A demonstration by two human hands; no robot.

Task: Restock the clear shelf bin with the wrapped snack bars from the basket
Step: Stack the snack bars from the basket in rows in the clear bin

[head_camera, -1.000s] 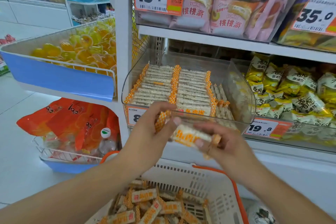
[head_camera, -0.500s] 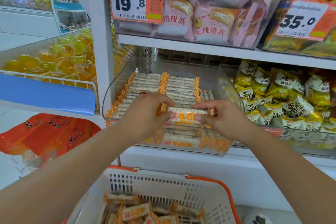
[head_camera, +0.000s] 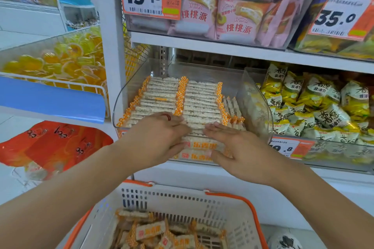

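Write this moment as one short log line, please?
step: placing bars | left hand: flat on bars in clear bin | right hand: flat beside it | basket: bars remain

We reached both arms forward, our left hand [head_camera: 159, 135] and right hand [head_camera: 232, 145] flat, palms down, fingers straight, fingertips nearly meeting.

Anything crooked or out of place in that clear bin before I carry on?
Mostly tidy: two neat rows fill the clear bin. The odd part is the right-hand strip of snack bars, wedged in at an angle against the rows. Both the left hand and the right hand lie flat on the front bars.
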